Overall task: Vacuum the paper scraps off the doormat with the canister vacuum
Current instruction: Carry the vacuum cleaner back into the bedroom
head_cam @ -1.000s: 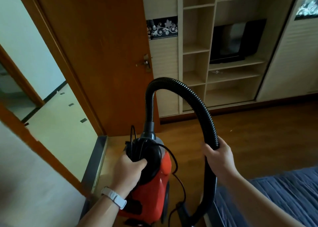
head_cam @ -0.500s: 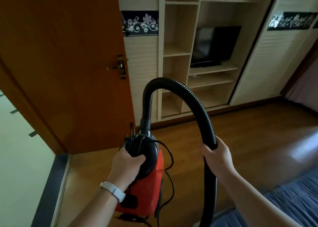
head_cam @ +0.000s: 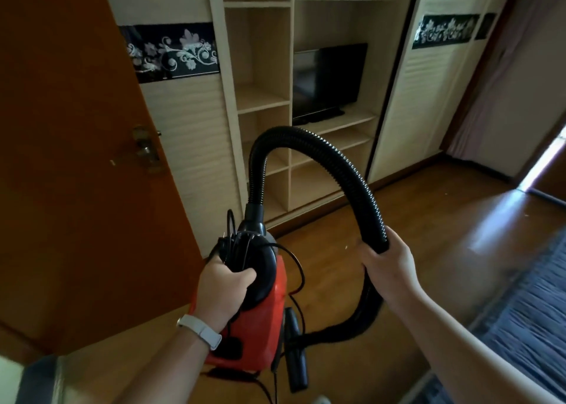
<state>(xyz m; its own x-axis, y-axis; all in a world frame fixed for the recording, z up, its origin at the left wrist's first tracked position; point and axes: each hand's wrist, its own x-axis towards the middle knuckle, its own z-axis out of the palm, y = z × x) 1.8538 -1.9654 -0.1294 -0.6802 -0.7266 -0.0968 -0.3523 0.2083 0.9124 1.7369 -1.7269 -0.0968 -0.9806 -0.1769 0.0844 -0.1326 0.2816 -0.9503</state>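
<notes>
A red canister vacuum [head_cam: 263, 327] with a black top hangs above the wooden floor. My left hand [head_cam: 222, 290] grips its black carry handle, with the coiled power cord bunched against it. A black ribbed hose [head_cam: 337, 161] arches up from the canister and down to the right. My right hand [head_cam: 387, 269] grips that hose where it bends down. Below the canister hangs the black floor nozzle [head_cam: 295, 357]. No doormat or paper scraps can be made out.
An open brown door [head_cam: 76, 158] stands close on the left. Ahead is a pale shelf unit [head_cam: 260, 97] holding a dark TV [head_cam: 329, 80]. A blue bedcover [head_cam: 526, 318] fills the lower right. Wooden floor [head_cam: 444, 219] stretches right toward a bright doorway.
The view has swung right, away from the tiled hallway and toward the room. Both hands keep the same hold on the handle and hose. The nozzle has come into sight.
</notes>
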